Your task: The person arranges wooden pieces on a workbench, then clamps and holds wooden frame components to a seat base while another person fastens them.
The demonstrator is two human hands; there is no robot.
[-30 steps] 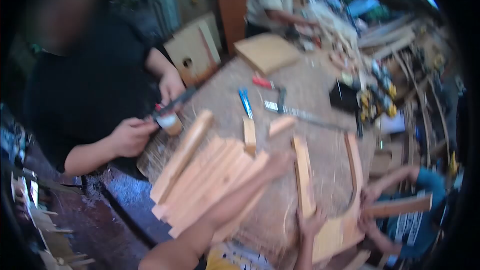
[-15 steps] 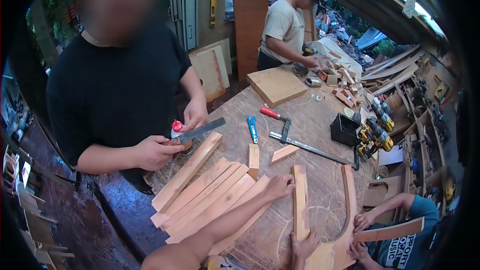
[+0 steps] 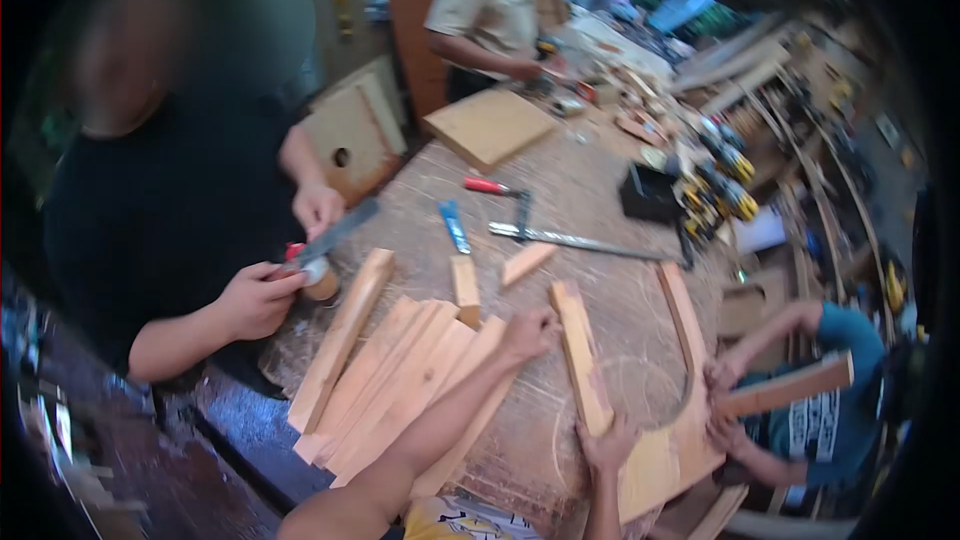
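A U-shaped wooden piece (image 3: pixel 655 470) lies on the worktable, with two long legs pointing away from me. My right hand (image 3: pixel 608 442) is closed around the lower part of its left leg (image 3: pixel 580 355). My left hand (image 3: pixel 532 332) is closed in a loose fist beside the upper part of that leg; whether its fingertips touch the wood or hold something small I cannot tell. Under my left forearm lie several pale wooden boards (image 3: pixel 410 360). On the right, a co-worker's hands (image 3: pixel 728 380) hold a curved wooden strip (image 3: pixel 790 387) against the piece's right side.
A bar clamp (image 3: pixel 590 240), a blue-handled tool (image 3: pixel 453 227) and short wood blocks (image 3: pixel 465 288) lie ahead. A black bin (image 3: pixel 648 192) stands near yellow drills (image 3: pixel 715 200). At left, a person holds a flat blade (image 3: pixel 345 225) and a small bottle. Another person works at the back.
My view has swung and blurred, so the table's contents sit further left and higher. Both my hands keep about the same places at the wooden piece.
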